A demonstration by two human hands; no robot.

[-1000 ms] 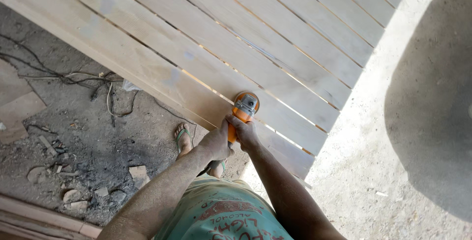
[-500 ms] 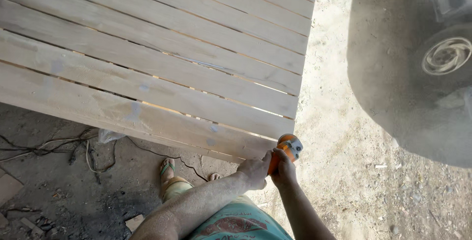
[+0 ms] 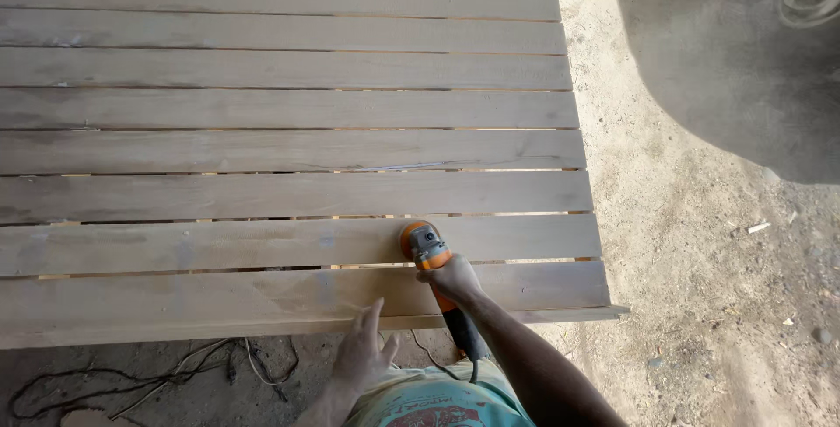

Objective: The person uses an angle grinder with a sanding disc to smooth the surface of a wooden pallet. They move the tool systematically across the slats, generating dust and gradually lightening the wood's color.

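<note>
Sandy ground (image 3: 700, 243) runs under and to the right of your work, with a broad shadow (image 3: 735, 68) far ahead of your right hand. From the head view, one slatted wooden panel (image 3: 280, 151) fills the space ahead of both hands; you can count nine planks across it, lying side by side with thin gaps between them.

You hold one grinder (image 3: 433, 265), orange and grey. Your right hand (image 3: 453, 278) is closed around its orange body, and its head sits just ahead of your knuckles on the second plank from the near edge, at the gap to the nearest plank. Its dark handle passes back under your wrist toward your body. That forearm reaches forward and to the left from the lower right.

Your left hand (image 3: 363, 353) is open, fingers spread and pointing forward, holding nothing. Its fingertips lie at the near edge of the nearest plank, just left of and behind the grinder; whether they press the wood cannot be told.

One tangle of dark cables (image 3: 149, 379) lies on the dirt well left of your left hand.
</note>
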